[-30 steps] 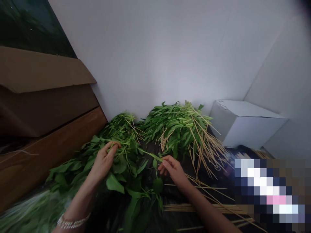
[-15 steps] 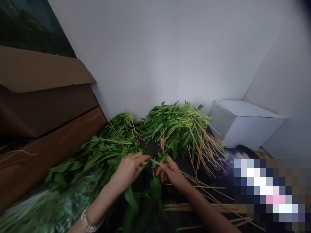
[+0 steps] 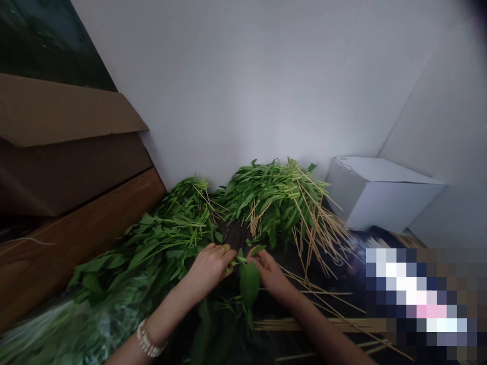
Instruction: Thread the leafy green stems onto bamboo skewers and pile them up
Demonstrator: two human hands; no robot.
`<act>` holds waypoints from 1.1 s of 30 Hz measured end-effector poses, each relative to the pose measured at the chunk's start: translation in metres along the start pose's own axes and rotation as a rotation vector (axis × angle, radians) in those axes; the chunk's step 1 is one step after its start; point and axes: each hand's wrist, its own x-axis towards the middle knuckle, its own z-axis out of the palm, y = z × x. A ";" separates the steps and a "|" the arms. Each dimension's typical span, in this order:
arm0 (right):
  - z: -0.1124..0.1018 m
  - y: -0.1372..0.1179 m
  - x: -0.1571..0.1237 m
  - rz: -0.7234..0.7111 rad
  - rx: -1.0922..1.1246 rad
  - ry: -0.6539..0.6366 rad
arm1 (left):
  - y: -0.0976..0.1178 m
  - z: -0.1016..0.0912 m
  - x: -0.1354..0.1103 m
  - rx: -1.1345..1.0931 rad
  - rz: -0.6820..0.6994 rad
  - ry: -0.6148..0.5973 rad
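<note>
Head view: your left hand [image 3: 213, 264] and right hand [image 3: 269, 275] are both closed, pinching a green stem [image 3: 241, 259] in the narrow gap between them; its long axis runs crosswise, neither hand nearer; a broad leaf [image 3: 249, 285] hangs just below; thin sticks [image 3: 271, 325] lie near your right forearm.

No lettering, brand, number or sign can be read. On the white box [image 3: 393, 205], beyond the right hand [image 3: 269, 274] and farther right, faint marks [image 3: 344, 162] are seen near the top's left edge, too small to be made out.
</note>
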 end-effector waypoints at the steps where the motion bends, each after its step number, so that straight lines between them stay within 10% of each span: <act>1: 0.001 0.001 0.000 -0.009 0.004 -0.002 | 0.002 0.001 0.001 -0.005 -0.007 0.008; 6: -0.001 0.003 -0.001 -0.003 -0.060 -0.094 | -0.003 0.001 0.002 -0.164 -0.176 0.075; 10: -0.009 0.001 0.003 0.001 0.065 0.069 | -0.044 -0.013 -0.010 -0.322 -0.432 0.307; 15: -0.009 0.000 0.005 -0.029 0.057 0.037 | -0.075 -0.044 -0.029 -0.261 -0.435 0.410; 21: 0.003 -0.001 -0.005 -0.077 -0.031 -0.075 | -0.031 -0.064 -0.025 -0.554 -0.426 0.274; 33: 0.008 -0.004 -0.015 -0.195 -0.480 -0.119 | 0.010 -0.018 -0.003 -0.291 -0.056 -0.086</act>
